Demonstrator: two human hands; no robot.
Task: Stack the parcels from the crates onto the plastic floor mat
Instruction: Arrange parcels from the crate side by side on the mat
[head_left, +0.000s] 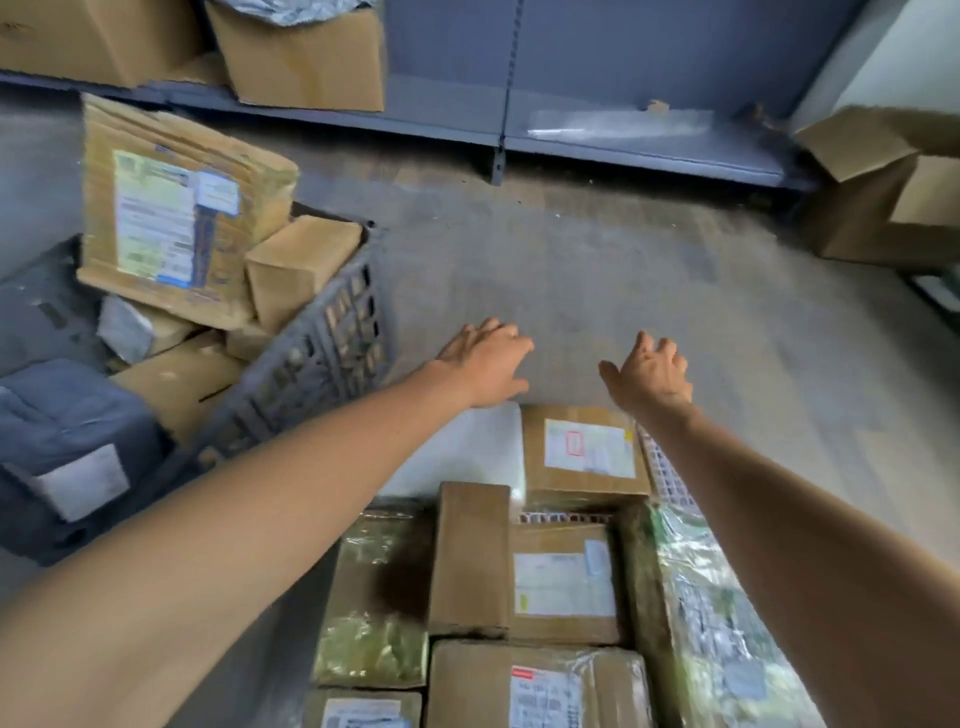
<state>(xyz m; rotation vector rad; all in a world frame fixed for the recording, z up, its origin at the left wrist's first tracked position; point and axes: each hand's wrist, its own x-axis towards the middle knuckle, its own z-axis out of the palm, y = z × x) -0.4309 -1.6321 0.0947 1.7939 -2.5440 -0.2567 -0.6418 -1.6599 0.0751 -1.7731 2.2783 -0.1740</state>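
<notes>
Both hands reach forward empty, fingers loosely spread: the left hand (485, 366) and the right hand (652, 376) hang over the far edge of the parcels (563, 582) packed together on the white floor mat (667, 475). On the left, a grey crate (322, 353) holds more boxes.

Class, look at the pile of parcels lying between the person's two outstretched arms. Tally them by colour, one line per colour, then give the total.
Brown cardboard parcels: 5
Greenish film-wrapped parcels: 2
White parcels: 1
Total: 8
</notes>
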